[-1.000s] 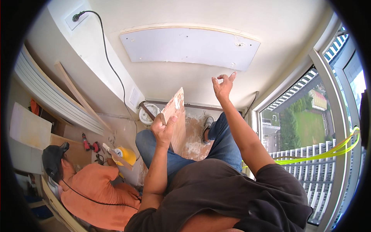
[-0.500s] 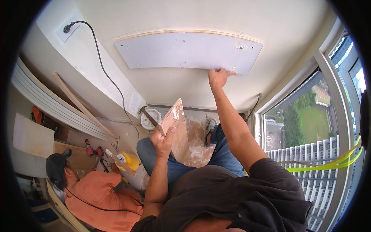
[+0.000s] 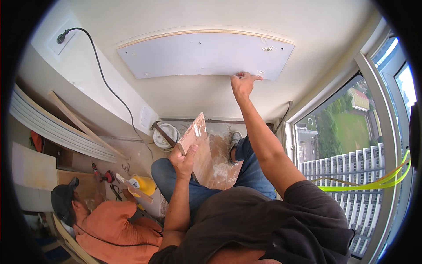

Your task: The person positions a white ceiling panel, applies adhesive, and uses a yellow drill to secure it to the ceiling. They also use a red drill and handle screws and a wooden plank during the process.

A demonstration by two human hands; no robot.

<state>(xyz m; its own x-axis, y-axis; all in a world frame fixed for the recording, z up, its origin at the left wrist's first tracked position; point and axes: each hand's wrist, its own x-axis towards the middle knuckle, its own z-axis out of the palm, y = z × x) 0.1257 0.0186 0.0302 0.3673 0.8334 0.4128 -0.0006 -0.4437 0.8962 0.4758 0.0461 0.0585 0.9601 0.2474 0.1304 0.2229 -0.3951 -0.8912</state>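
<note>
My left hand (image 3: 183, 162) is closed round the end of a wooden board (image 3: 198, 147) smeared with white plaster, held upright over my lap. A hammer (image 3: 165, 135) with a dark handle runs behind the board toward this hand; I cannot tell if the hand grips it too. My right hand (image 3: 243, 83) is raised to the lower edge of a pale panel (image 3: 167, 57) on the wall. Its fingers are curled in and its thumb points right along that edge; whatever they hold is hidden. The panel has a wooden top edge, small holes and a plaster smear.
A white bucket (image 3: 166, 134) stands by the wall. At left, a co-worker in an orange shirt (image 3: 110, 224) holds a wood strip (image 3: 134, 188) beside a yellow container (image 3: 147, 185); a red drill (image 3: 105, 177) lies nearby. A black cord (image 3: 103, 70) hangs from a socket. Windows line the right.
The view has shifted slightly, so the panel and bucket appear farther left. My right hand stays at the panel's lower edge, and my left hand still holds the board.
</note>
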